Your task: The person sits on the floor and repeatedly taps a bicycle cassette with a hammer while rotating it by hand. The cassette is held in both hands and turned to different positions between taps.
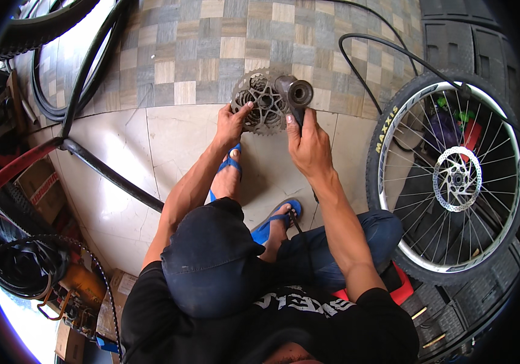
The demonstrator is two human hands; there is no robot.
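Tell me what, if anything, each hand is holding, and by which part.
The left hand holds the cassette by its left edge, and the right hand holds the round-headed tool by its black handle.

Reaches forward with bare left forearm (190, 177) and bare right forearm (340, 212), slanting the first up and rightward, the second up and leftward. Holds left hand (230, 126) and right hand (309, 145) near each other but apart, almost level. Lines up left wrist (220, 145) and right wrist (323, 176) nearly straight with the arms. Lays left thumb (247, 107) diagonally up and to the right. Probably curls most of the left fingers underneath, out of clear sight. Closes the right hand in a wrapped grip, pointing right thumb (291, 125) upward. Bends the right leg (348, 246) outward. Sets left foot (231, 177) ahead of right foot (277, 227).
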